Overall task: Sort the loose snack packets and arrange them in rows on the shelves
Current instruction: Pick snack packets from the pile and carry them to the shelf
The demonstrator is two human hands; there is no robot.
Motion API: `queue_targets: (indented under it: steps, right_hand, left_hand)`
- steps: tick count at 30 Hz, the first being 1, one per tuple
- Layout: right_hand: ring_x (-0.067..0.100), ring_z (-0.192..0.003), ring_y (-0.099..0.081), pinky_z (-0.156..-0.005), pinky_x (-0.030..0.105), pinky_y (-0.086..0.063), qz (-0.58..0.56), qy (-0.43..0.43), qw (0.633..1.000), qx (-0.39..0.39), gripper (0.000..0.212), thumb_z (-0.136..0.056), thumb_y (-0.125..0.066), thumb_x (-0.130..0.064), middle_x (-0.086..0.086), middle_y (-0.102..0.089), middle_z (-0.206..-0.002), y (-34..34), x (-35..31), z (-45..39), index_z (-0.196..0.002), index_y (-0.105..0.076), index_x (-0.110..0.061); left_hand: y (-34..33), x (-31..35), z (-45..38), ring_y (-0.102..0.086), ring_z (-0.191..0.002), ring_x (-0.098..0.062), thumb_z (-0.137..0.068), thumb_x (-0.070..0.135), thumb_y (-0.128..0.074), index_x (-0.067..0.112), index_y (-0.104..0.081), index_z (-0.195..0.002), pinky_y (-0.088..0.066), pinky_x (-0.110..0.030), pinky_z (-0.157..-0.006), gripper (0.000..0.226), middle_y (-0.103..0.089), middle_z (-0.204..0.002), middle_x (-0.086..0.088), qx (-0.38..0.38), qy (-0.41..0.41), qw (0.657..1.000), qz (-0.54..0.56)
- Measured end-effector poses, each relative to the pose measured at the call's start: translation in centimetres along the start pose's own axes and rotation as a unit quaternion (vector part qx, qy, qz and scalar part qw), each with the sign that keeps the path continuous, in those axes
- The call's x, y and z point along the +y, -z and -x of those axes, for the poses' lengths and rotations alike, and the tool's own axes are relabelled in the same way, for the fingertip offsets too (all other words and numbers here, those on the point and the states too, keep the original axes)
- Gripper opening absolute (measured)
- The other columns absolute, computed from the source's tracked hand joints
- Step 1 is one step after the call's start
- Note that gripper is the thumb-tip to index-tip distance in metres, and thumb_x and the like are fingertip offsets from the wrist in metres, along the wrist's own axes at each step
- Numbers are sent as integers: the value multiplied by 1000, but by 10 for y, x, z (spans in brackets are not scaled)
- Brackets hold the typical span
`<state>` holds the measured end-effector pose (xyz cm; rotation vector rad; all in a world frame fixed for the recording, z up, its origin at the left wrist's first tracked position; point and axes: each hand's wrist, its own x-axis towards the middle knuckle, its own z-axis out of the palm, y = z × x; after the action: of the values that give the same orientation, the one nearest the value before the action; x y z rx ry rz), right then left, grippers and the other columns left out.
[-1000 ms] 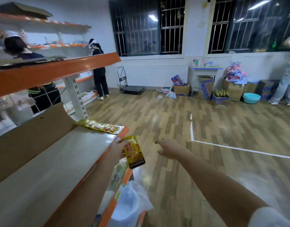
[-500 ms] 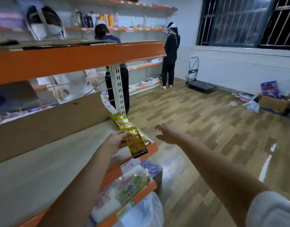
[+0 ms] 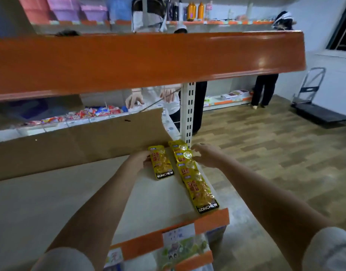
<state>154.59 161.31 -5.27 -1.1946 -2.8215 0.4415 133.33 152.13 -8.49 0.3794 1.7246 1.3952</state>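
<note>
Two hands in view. Left hand (image 3: 139, 160) has its grip closed on one yellow snack packet (image 3: 161, 162), fingers pinching the packet's left edge; the packet lies flat on the pale shelf (image 3: 70, 196), its top against the cardboard sheet (image 3: 74, 141) standing along the back. Black strip at its bottom reads "KONCHEW". Right hand (image 3: 206, 155) has its grip loose, fingers spread and slightly bent, tips touching the right edge of a row of packets (image 3: 191, 175) just beside the first. The row overlaps; at least three packets, exact count unclear. The front one also reads "KONCHEW", at the shelf's orange front edge (image 3: 211, 219). Red writing on the packets is too blurred to read. One white label (image 3: 178, 234) on that edge, not legible. One orange shelf (image 3: 148, 59) above. Behind: one white slotted post (image 3: 188, 114), many red and white packets (image 3: 94, 112) on a far shelf, two orange bottles (image 3: 195, 10) up top, one trolley (image 3: 312, 98) on the wood floor (image 3: 265, 149).
</note>
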Motion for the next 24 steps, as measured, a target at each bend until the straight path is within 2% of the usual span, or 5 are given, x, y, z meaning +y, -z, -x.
queue_targets:
  steps: [9, 13, 16, 20, 24]
  right_hand:
    - [26, -118, -52, -94, 34, -42, -1, 66, 998, -16, 42, -93, -55, -23, 10, -53, -133, 4, 11, -43, -134, -47, -15]
    - [25, -122, -49, -92, 31, -41, 20, 100, 994, -26, 41, -95, -52, -20, 9, -50, -136, 7, 13, -52, -135, -46, -13]
    - [25, -121, -49, -91, 31, -41, 24, 109, 993, -33, 42, -95, -52, -22, 9, -49, -136, 6, 15, -57, -136, -45, -15]
    - [27, -121, -49, -92, 34, -43, 40, 112, 992, -44, 46, -94, -52, -24, 10, -49, -136, 5, 17, -61, -137, -42, -13]
    - [27, -116, -52, -91, 38, -47, 42, 109, 992, -45, 45, -94, -53, -29, 9, -52, -131, 7, 19, -63, -135, -44, -14]
  left_hand:
    - [-21, 11, -19, -50, -31, 5, -92, -7, -51, 13, -50, -68, -40, -8, -37, 31, -51, -32, 13, 11, -69, 993, -98]
    - [-17, 5, -35, -50, -31, 3, -89, -7, -56, 10, -51, -65, -41, -10, -39, 30, -56, -43, 3, 35, -63, 986, -153]
    - [-15, 1, -43, -54, -50, -10, -87, -3, -60, 11, -53, -64, -43, -13, -48, 28, -54, -63, -4, 49, -75, 978, -190]
    - [-17, -6, -49, -54, -65, -20, -85, -4, -63, 12, -59, -63, -50, -28, -70, 27, -61, -54, 2, 81, -86, 977, -178]
    - [-22, -8, -44, -66, -89, -31, -80, 1, -68, 6, -67, -76, -54, -41, -87, 6, -68, -91, -18, 153, -88, 967, -186]
